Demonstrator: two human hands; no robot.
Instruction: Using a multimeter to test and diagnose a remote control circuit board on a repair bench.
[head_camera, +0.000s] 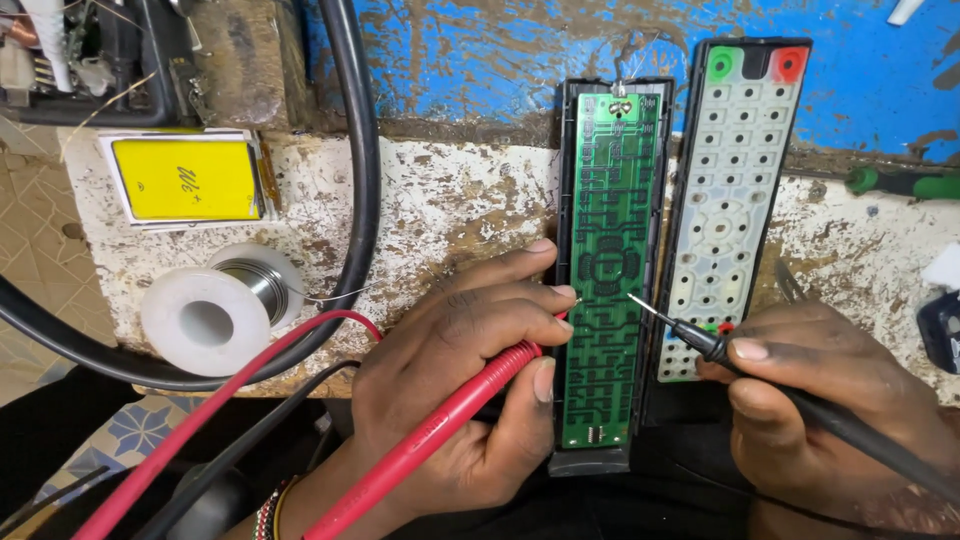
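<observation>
At the centre of the frame a green board (608, 270) lies face up in the black back shell of a remote (590, 462), running from the upper middle down to the lower middle. The left hand (470, 390) is curled shut around a red probe (450, 425), thumb pressing it against the fingers; its fingertips rest against the board's left edge, and the probe's tip sits at that edge, mostly hidden by the fingers. The right hand (820, 400), at the lower right, pinches a black probe (700, 340) between thumb and forefinger, closed tight, with the bare metal point touching the board's right side near mid-height.

Just right of the board lies the grey keypad (725, 200) in the remote's front cover, slightly tilted. A solder spool (215, 310) sits at the left, a yellow pad (185, 180) above it, a thick black cable (355, 150) curving between them, and a green-handled tool (905, 183) at the far right edge.

The traces are packed closely, so the black point could slip and bridge two of them, giving a false reading. The board seems held only by the left fingertips; a push from either probe may shift it in the shell. The red lead (200, 420) loops across the lower left near the spool, where a tug could drag the red probe off its contact.
</observation>
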